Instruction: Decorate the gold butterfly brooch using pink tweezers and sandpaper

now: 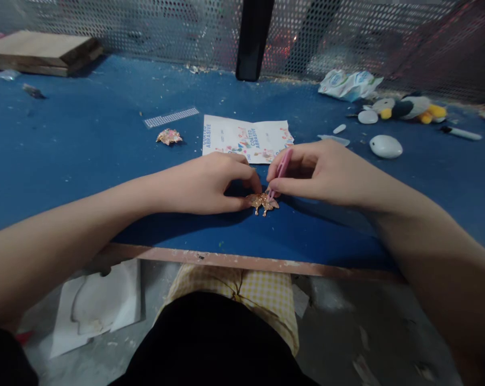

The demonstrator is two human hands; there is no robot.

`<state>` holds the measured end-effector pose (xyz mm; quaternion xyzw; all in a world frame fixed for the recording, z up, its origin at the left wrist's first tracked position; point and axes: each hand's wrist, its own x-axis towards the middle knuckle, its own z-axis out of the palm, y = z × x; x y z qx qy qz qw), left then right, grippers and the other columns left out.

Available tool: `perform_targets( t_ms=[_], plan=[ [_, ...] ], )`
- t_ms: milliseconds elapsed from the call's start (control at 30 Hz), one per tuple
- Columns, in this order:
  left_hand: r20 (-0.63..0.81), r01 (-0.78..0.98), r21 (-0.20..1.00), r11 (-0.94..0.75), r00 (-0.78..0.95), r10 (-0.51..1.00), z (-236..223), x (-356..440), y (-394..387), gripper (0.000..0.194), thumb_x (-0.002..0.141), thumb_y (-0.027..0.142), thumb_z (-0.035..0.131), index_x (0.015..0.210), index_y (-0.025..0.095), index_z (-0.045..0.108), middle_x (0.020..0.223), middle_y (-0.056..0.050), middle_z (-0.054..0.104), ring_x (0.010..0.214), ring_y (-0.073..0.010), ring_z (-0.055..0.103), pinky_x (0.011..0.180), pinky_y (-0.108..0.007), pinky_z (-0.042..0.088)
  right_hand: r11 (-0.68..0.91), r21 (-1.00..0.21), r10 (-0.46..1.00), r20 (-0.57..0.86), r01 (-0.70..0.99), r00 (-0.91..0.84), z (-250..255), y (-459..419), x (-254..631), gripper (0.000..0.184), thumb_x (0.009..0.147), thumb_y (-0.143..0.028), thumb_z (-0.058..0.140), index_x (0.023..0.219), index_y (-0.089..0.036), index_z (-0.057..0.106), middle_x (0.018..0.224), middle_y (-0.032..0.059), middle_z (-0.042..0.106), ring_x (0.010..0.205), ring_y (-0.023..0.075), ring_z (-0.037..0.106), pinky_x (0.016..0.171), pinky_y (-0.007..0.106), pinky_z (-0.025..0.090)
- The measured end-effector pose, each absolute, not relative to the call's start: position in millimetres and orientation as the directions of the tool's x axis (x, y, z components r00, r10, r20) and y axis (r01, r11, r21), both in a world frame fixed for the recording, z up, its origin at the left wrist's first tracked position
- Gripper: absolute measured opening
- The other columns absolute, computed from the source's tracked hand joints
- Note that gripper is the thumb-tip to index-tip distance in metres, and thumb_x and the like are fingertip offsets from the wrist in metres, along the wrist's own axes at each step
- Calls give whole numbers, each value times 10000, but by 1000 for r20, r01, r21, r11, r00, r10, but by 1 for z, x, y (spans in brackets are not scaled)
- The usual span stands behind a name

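Note:
A small gold butterfly-shaped ornament (262, 202) lies on the blue tabletop near its front edge. My left hand (222, 182) pinches the ornament's left side between thumb and fingers. Pink tweezers (283, 167) are gripped in my right hand (314, 172), slanting down so that their tip meets the ornament's right side. Just behind both hands lies a white sheet of abrasive paper (246, 138) with blue print and small colourful pieces on it. A second gold and pink ornament (169, 136) rests farther left, beside a strip of tiny clear gems (171, 118).
Wooden boards (37, 51) sit at the back left. A dark upright post (254, 40) stands before the perforated metal screen. Toward the right are a crumpled wipes packet (349, 84), a plush duck (411, 108), a white computer mouse (386, 146) and a marker (462, 133).

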<state>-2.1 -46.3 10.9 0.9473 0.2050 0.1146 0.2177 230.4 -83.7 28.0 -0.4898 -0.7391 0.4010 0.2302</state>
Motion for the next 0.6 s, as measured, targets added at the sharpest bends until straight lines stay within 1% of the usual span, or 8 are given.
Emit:
perform_targets(
  t_ms=[433,600],
  plan=[
    [140,329,456,-827,891,432,10,-3,-46,222,958,301,643,1126,220,763,986,-25,700,784,-115,617,771,-246,455,182,-830,914,-54,527,-401,27,-84,232,104,735,-236,787,744,-234,683,781,14,752,756,199,683,738,359,536],
    [148,322,450,-833,893,425,9,-2,-46,218,960,298,644,1121,215,764,985,-28,702,794,-116,619,783,-245,462,201,-825,909,-45,528,-415,27,-83,232,104,736,-228,783,740,-234,680,779,13,750,760,197,683,735,357,531]
  ],
)
